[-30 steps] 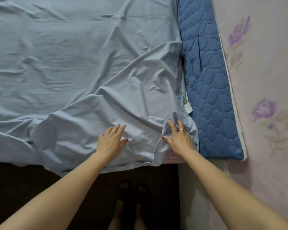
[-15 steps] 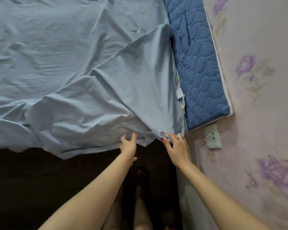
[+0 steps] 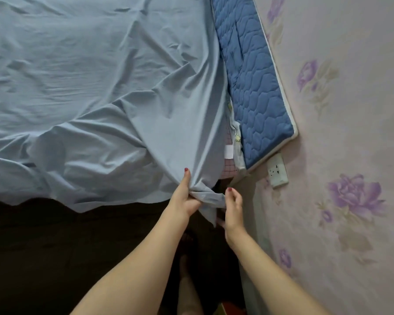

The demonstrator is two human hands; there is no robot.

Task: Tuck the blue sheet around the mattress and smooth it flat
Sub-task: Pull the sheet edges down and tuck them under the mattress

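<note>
- Currently I am watching the left hand point(image 3: 184, 197) gripping the blue sheet point(image 3: 96, 87) corner, bunching it.
- Right hand point(image 3: 232, 211) is hovering beside it with loosely curled fingers; whether they are touching cloth is hard to tell.
- Mattress point(image 3: 228, 170) is mostly hiding beneath.

Place: I take this for a bedroom in a home.
Bed: a mattress point(image 3: 228, 171) with a pink checked cover, draped in a wrinkled blue sheet point(image 3: 96, 87), fills most of my view.
Padding: a quilted blue pad point(image 3: 255, 87) with white piping stands between the bed and the wall.
Wall: pale pink wallpaper point(image 3: 350, 133) printed with purple flowers runs down the right.
Fitting: a white wall socket point(image 3: 278, 170) sits just beside the pad's lower corner.
Floor: dark, with bare feet point(image 3: 187, 280) on it.
</note>
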